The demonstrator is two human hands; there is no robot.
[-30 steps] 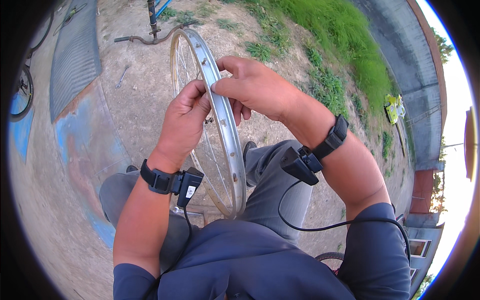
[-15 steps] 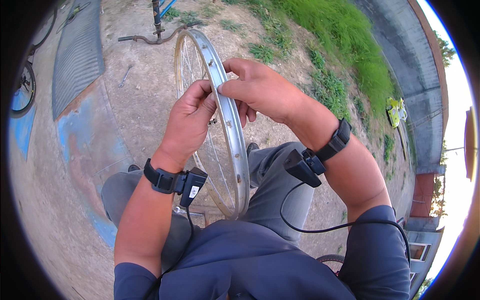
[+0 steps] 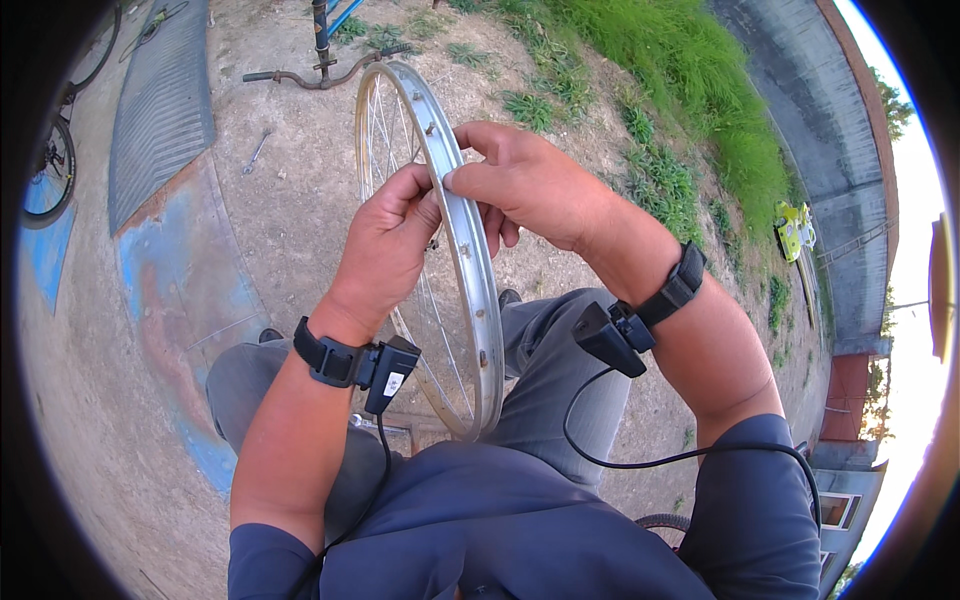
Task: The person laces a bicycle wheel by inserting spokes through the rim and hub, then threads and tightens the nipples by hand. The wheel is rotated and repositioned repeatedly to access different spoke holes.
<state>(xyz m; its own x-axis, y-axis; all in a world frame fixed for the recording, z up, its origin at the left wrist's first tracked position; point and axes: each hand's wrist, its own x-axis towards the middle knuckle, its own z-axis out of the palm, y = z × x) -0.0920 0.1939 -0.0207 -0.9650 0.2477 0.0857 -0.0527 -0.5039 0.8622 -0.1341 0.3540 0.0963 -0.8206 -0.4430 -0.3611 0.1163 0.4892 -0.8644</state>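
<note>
A bare bicycle wheel [image 3: 462, 240] without a tyre stands upright between my knees, its silvery rim facing me and thin spokes on the left side. My left hand [image 3: 385, 250] is closed at the rim's inner left side, thumb and forefinger pinched together among the spokes. Exactly what lies between those fingertips is hidden. My right hand [image 3: 530, 185] grips the rim from the right, thumb tip pressed on its outer face and forefinger bent over the edge. The other right fingers curl beside the rim, partly out of sight.
Handlebars [image 3: 325, 80] of an upturned bike lie ahead on the dirt. A wrench [image 3: 257, 152] lies left of the wheel, near rusty blue sheet metal [image 3: 185, 290]. Another bicycle's wheel [image 3: 52, 170] is at far left. Grass [image 3: 690, 100] and a concrete wall [image 3: 825, 150] are right.
The view has shifted slightly, so the whole scene sits a little further right. Both hands keep their places on the wheel, with hardly any finger motion to be seen.
</note>
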